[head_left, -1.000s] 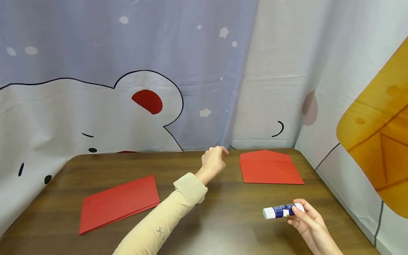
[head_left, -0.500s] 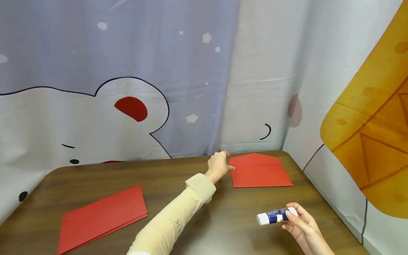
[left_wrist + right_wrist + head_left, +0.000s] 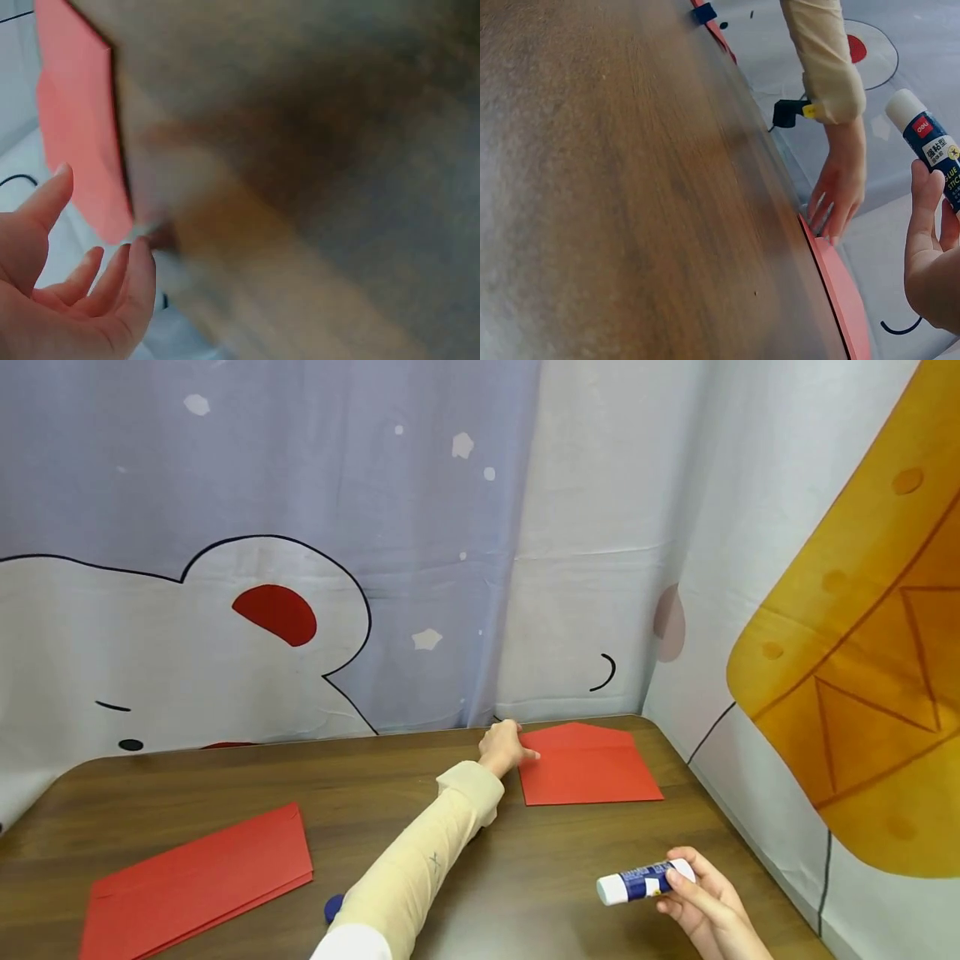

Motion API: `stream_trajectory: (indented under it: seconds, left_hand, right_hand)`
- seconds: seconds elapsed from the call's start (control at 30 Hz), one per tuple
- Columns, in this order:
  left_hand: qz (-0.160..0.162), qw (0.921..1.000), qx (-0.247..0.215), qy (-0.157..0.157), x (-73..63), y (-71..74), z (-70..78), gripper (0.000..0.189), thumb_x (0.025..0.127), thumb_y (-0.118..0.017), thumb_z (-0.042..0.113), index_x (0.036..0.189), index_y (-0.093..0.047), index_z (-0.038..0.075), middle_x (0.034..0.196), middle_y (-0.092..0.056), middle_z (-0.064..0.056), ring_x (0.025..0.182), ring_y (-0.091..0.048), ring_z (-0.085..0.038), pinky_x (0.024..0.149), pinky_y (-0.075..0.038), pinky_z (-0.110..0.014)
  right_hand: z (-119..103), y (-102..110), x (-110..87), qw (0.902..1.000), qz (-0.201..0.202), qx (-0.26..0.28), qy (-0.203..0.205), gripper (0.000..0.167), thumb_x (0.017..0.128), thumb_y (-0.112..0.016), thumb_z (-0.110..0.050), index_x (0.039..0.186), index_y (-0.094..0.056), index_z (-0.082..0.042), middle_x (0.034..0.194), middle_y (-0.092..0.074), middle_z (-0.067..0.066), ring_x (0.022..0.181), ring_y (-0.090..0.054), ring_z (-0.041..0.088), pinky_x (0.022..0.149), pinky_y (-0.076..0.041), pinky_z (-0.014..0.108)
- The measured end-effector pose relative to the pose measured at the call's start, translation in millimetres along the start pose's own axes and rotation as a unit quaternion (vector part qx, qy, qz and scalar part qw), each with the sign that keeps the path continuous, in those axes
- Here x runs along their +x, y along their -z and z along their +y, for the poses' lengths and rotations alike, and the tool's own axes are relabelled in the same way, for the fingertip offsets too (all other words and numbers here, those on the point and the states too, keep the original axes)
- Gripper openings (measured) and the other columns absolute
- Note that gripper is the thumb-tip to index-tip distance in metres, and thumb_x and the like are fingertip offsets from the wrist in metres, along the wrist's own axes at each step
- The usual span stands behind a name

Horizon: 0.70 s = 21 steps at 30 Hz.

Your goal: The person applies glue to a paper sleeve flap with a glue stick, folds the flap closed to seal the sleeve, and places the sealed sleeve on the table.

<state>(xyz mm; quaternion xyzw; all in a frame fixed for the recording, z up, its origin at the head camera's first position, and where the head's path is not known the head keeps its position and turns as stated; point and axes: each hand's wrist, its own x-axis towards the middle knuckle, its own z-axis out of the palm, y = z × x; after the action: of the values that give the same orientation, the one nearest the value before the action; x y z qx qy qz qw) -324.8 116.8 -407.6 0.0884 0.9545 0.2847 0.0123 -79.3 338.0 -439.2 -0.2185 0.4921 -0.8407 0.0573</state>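
My left hand [image 3: 501, 748] reaches across to the far side of the table, at the left edge of a red envelope [image 3: 592, 768] whose pointed flap lies open away from me. In the left wrist view the thumb stands apart from the loosely bent fingers [image 3: 139, 281], and nothing is between them; the fingertips are right by the envelope's edge. At front right my right hand [image 3: 712, 906] pinches a white and blue glue stick [image 3: 645, 882] between thumb and fingers, held above the table with its white end pointing left. Its printed label shows in the right wrist view.
A stack of red envelopes [image 3: 195, 885] lies at the left of the brown wooden table [image 3: 375, 777]. A small round blue object [image 3: 333, 907] rests beside the left sleeve. Behind and right of the table hangs a printed curtain [image 3: 420, 543].
My left hand has moved forward and right to the open-flapped envelope's left edge. The right hand still holds the glue stick. The head view has turned to the right, and the blue object has come into sight.
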Motion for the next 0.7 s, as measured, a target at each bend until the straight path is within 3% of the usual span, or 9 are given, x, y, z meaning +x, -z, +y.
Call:
stream_trajectory:
  seconds: [0.2, 0.4, 0.53, 0.7]
  left_hand:
    - [-0.025, 0.9993, 0.026, -0.004, 4.9, -10.7, -7.7, 0.066, 0.069, -0.086, 0.037, 0.126, -0.062, 0.015, 0.125, -0.062, -0.008, 0.118, -0.055, -0.027, 0.087, -0.051, -0.04]
    - [-0.038, 0.9988, 0.028, -0.014, 4.0, -6.6, -13.0, 0.062, 0.067, -0.088, 0.033, 0.122, -0.063, 0.017, 0.12, -0.061, -0.007, 0.115, -0.052, -0.026, 0.084, -0.05, -0.038]
    - [-0.038, 0.9992, -0.006, -0.013, 2.3, -1.9, -17.5, 0.059, 0.066, -0.088, 0.028, 0.117, -0.061, 0.015, 0.115, -0.064, -0.006, 0.111, -0.057, -0.025, 0.084, -0.05, -0.034]
    - [-0.036, 0.9942, -0.1, -0.018, 0.8, 6.6, -25.1, 0.057, 0.066, -0.088, 0.014, 0.115, -0.058, 0.006, 0.114, -0.063, -0.012, 0.114, -0.055, -0.032, 0.096, -0.046, -0.037]
  right_hand:
    - [2, 1, 1.2, 1.0, -0.006, 0.004, 0.002, 0.05, 0.099, -0.02, 0.008, 0.122, -0.056, -0.017, 0.103, -0.06, -0.007, 0.093, -0.063, 0.007, 0.081, -0.054, 0.021]
    - [2, -3, 4.6, 1.0, 0.001, -0.009, 0.003, 0.047, 0.1, -0.021, 0.007, 0.121, -0.056, -0.017, 0.102, -0.06, -0.007, 0.093, -0.063, 0.006, 0.08, -0.054, 0.021]
    - [3, -6, 7.7, 0.9999, 0.0, -0.01, 0.001, 0.047, 0.1, -0.021, 0.007, 0.121, -0.056, -0.017, 0.103, -0.061, -0.007, 0.093, -0.062, 0.006, 0.08, -0.054, 0.021]
    - [6, -8, 11.2, 0.9999, -0.011, -0.002, -0.001, 0.048, 0.1, -0.02, 0.007, 0.122, -0.055, -0.017, 0.104, -0.061, -0.007, 0.094, -0.062, 0.006, 0.081, -0.053, 0.021]
